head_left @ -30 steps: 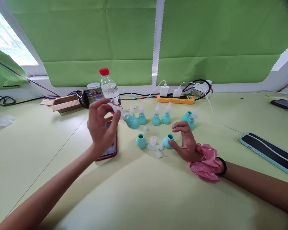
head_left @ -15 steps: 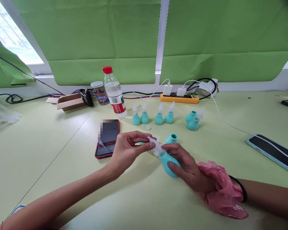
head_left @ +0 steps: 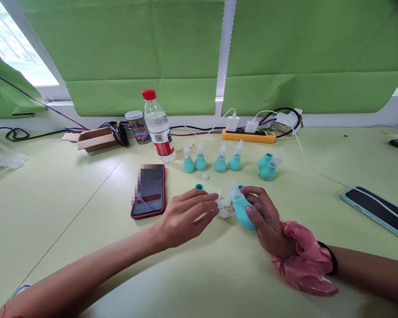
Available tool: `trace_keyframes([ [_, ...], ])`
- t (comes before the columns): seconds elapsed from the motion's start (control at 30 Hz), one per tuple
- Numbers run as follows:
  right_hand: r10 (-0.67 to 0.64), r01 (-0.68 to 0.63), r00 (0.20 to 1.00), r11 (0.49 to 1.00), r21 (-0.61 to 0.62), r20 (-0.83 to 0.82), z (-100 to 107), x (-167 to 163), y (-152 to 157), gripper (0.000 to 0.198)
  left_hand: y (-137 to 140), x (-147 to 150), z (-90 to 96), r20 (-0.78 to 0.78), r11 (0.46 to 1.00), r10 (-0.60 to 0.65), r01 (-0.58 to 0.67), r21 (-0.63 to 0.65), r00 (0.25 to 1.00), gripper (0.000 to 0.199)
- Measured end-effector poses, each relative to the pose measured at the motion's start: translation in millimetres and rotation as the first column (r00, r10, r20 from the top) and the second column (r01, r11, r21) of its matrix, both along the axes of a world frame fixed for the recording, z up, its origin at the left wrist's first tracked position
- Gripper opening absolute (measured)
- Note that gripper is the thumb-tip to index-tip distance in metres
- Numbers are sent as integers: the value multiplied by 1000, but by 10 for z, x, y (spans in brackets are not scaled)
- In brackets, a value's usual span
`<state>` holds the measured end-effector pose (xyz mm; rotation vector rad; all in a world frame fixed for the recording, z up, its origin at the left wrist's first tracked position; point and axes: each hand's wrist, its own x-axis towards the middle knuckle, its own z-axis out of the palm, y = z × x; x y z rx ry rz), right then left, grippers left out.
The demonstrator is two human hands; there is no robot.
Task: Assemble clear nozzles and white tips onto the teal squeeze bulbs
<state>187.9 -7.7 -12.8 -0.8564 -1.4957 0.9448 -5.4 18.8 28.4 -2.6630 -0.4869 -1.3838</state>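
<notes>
My right hand (head_left: pixel 267 221) grips a teal nasal aspirator bulb (head_left: pixel 244 214), tilted to the upper left, with a blurred translucent tip (head_left: pixel 234 191) at its mouth. My left hand (head_left: pixel 189 217) is open, fingers stretched toward several translucent plastic pieces (head_left: pixel 224 204) on the table; whether the fingertips touch them I cannot tell. An open-mouthed teal bulb (head_left: pixel 199 187) shows partly behind my left hand. The rim of another (head_left: pixel 240 187) shows behind the held one. Beyond stand several bulbs with clear tips, one of them a tipped bulb (head_left: pixel 220 163).
A phone (head_left: pixel 149 194) lies left of my left hand. Behind it stand a water bottle (head_left: pixel 159 132) and a can (head_left: pixel 138 128). An orange power strip (head_left: pixel 248 135) with chargers sits at the back. A cable crosses a second phone (head_left: pixel 378 207) on the right. Two bulbs (head_left: pixel 267 171) stand at right.
My left hand has let go of the clear tip and drawn slightly away, lower down. My right hand has moved the bulb a little right and up.
</notes>
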Motion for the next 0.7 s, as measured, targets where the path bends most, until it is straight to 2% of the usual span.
trace_keyframes([
  [0.1, 21, -21, 1000, 1000, 23, -5, -2, 9, 7, 27, -5, 14, -145, -351, 970, 21, 66, 234, 936, 11],
  [0.17, 34, -35, 999, 999, 29, 42, 8, 11, 7, 27, -7, 32, -234, -454, 951, 74, 74, 299, 888, 15],
  [0.33, 119, -118, 981, 993, -14, 151, 41, 3, 11, 20, 16, 58, -329, -453, 963, 212, -106, 247, 866, 15],
  [0.43, 123, -118, 975, 992, -36, 186, 49, -8, 16, 19, 40, 60, -326, -434, 972, 214, -144, 187, 875, 22],
  [0.5, 114, -107, 970, 993, -45, 214, 49, -16, 17, 18, 41, 66, -306, -381, 987, 157, -137, 79, 911, 23],
  [0.57, 114, -107, 963, 993, -43, 242, 52, -22, 17, 18, 21, 79, -268, -247, 986, 73, -107, -128, 966, 20],
  [0.63, 129, -125, 955, 992, -31, 267, 59, -27, 15, 17, -17, 95, -213, -54, 918, 33, -52, -393, 998, 18],
  [0.7, 152, -151, 946, 988, -25, 287, 67, -31, 13, 15, -61, 113, -155, 83, 784, 60, 5, -620, 995, 17],
])
